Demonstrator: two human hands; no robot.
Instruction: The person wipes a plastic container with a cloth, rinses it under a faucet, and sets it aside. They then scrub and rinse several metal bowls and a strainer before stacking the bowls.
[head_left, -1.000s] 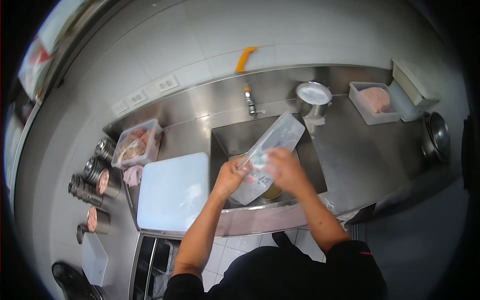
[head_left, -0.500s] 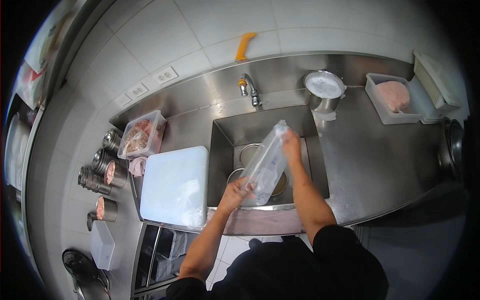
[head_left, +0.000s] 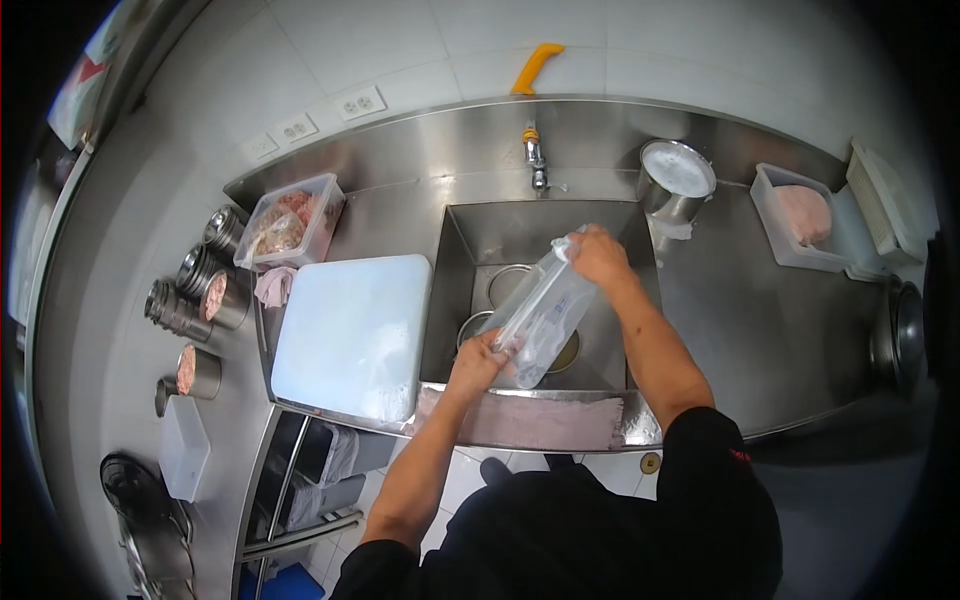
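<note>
Over the steel sink (head_left: 615, 350), a clear plastic bag (head_left: 545, 320) is stretched at a slant between my two hands. My right hand (head_left: 600, 256) is closed on the gathered upper end of the bag. Lower and to the left, my left hand (head_left: 480, 362) grips the bag's side near its bottom, fingers pressed on the plastic. Round metal containers, partly hidden by the bag, stand in the sink below it. The faucet (head_left: 536, 165) rises behind the basin.
A white cutting board (head_left: 352, 335) lies left of the sink, with a tub of meat (head_left: 290, 225) behind it. To the right stand a metal pot (head_left: 677, 180) and a tub with pink meat (head_left: 800, 215). A pink cloth (head_left: 530, 420) lies along the front edge.
The camera view has shifted, so the counter and sink appear moved. Both hands still hold the bag, and my right hand has turned over its upper end.
</note>
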